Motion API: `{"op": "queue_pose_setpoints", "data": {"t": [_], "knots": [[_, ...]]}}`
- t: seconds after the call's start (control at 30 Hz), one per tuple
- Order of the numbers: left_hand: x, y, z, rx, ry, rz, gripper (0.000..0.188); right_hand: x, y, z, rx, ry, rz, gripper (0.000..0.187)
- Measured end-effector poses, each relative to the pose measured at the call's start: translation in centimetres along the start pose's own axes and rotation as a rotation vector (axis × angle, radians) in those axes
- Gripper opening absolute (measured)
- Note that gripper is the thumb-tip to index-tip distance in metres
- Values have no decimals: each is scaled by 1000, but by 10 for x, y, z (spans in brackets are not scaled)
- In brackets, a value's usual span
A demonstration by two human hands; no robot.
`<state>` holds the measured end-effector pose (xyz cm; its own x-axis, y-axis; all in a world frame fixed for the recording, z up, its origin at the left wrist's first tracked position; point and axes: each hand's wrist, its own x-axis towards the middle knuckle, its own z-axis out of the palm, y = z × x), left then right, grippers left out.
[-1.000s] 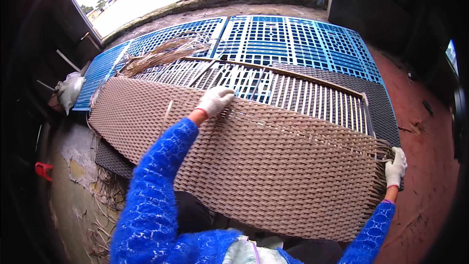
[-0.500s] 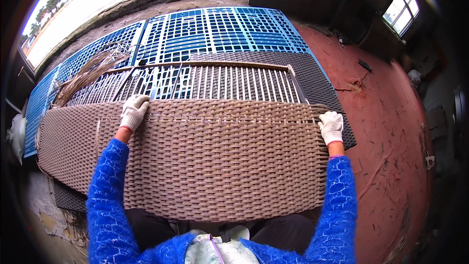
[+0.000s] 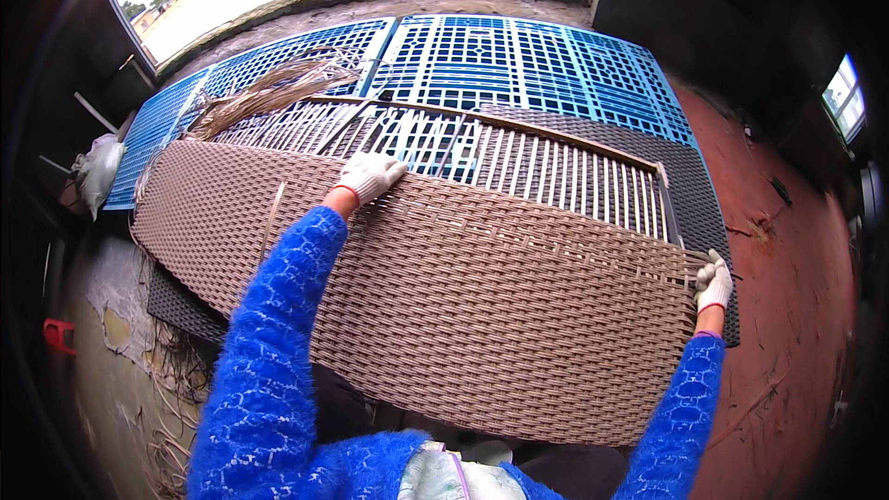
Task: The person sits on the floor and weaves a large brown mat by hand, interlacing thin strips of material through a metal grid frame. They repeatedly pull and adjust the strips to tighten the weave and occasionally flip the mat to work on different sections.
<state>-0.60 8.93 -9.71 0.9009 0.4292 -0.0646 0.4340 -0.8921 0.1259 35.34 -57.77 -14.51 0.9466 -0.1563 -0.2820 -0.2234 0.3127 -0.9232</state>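
A wide brown woven rattan panel [image 3: 500,315] lies across my lap, its slats [image 3: 574,176] bare along the far side within a frame [image 3: 593,143]. My left hand [image 3: 372,176], in a white knitted glove, is closed over the far edge of the weave, left of the middle. At the panel's right end my right hand [image 3: 713,282], gloved the same way, has its fingers curled around thin rattan strands [image 3: 694,257] that stick out there. A loose strand end [image 3: 273,213] stands up from the weave left of my left arm.
Blue plastic pallets [image 3: 546,60] lie beneath and beyond the panel. On them rest a bundle of loose brown strands [image 3: 269,93] and a dark woven sheet [image 3: 690,194]. A white bag [image 3: 97,171] sits far left, a red object [image 3: 60,336] lower left. Reddish floor [image 3: 787,315] with scraps is right.
The view has turned left, so the panel and pallets sit further right and tilted. Both hands remain at the panel's edges; the fingers of my right hand show more curled now.
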Motion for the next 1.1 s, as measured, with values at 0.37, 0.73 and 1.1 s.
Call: {"op": "queue_pose_setpoints", "data": {"t": [0.37,0.73,1.1], "knots": [[-1,-4,15,-55,197,81,42,81,40,-38,-140,77,-110,35],[-5,-26,17,-375,137,119,34,40,-13,-88,-728,18,-306,27],[-110,-3,-26,-302,291,446,30,-188,-117,-303,-1451,196,-507,22]]}}
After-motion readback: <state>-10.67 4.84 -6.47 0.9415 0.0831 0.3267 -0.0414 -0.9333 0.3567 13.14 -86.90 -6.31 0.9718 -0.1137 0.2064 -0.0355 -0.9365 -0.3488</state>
